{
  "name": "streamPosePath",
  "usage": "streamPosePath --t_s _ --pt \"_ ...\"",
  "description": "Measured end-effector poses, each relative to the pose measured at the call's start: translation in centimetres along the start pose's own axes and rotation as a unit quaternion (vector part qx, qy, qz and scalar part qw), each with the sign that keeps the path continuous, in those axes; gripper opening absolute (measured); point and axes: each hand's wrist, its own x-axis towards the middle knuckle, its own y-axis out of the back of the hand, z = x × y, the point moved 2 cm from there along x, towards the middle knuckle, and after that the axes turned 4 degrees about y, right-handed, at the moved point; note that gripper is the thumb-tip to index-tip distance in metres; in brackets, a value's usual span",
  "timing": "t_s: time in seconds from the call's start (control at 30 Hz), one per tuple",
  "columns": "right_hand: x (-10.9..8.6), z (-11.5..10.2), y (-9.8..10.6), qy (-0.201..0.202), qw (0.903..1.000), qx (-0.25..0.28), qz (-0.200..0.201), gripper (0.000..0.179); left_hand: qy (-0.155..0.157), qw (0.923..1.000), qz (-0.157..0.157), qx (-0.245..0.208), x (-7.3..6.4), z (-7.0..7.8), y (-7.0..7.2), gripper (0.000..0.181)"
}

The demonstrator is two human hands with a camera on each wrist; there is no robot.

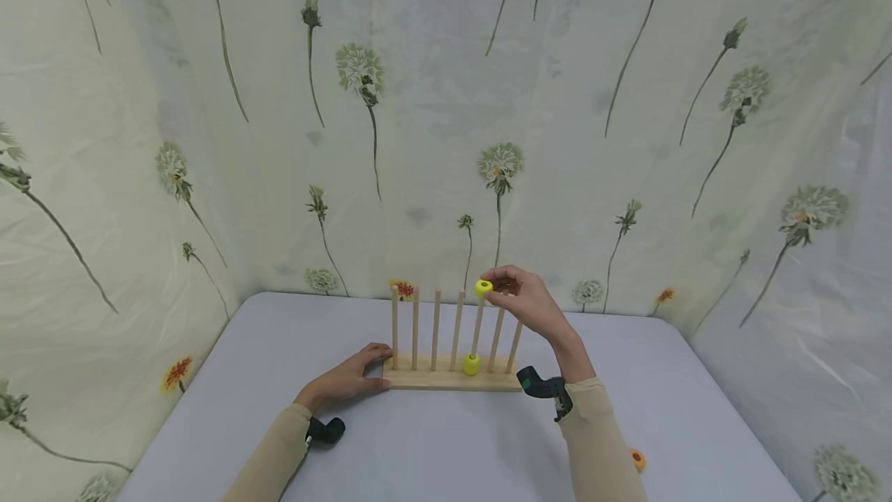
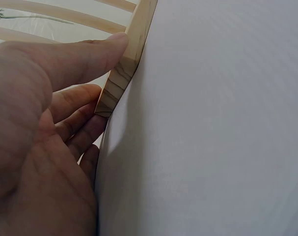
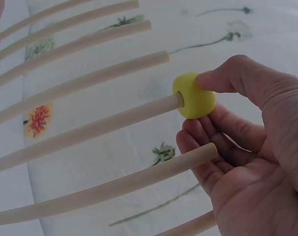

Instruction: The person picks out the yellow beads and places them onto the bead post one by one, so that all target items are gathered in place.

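Right fingers (image 3: 237, 125) pinch a yellow bead (image 3: 194, 101); left fingers (image 2: 76, 101), wider, hold a rack (image 1: 453, 383).

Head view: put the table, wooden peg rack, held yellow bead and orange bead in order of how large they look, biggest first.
1. Table
2. Wooden peg rack
3. Held yellow bead and orange bead: too alike to rank, and the right sleeve seems to cover part of the orange one.
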Motion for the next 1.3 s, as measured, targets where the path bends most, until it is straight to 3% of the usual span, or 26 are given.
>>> streamPosePath --t_s 0.47,1.3 --pt "0.02 -0.01 -0.05 0.001 1.0000 0.004 0.001 0.037 0.000 1.0000 -0.001 0.000 0.11 -0.18 0.01 0.063" --pt "-0.02 0.11 -0.05 -0.004 0.9999 0.010 0.005 0.029 0.003 1.0000 0.002 0.006 0.07 -0.08 -0.04 0.064"
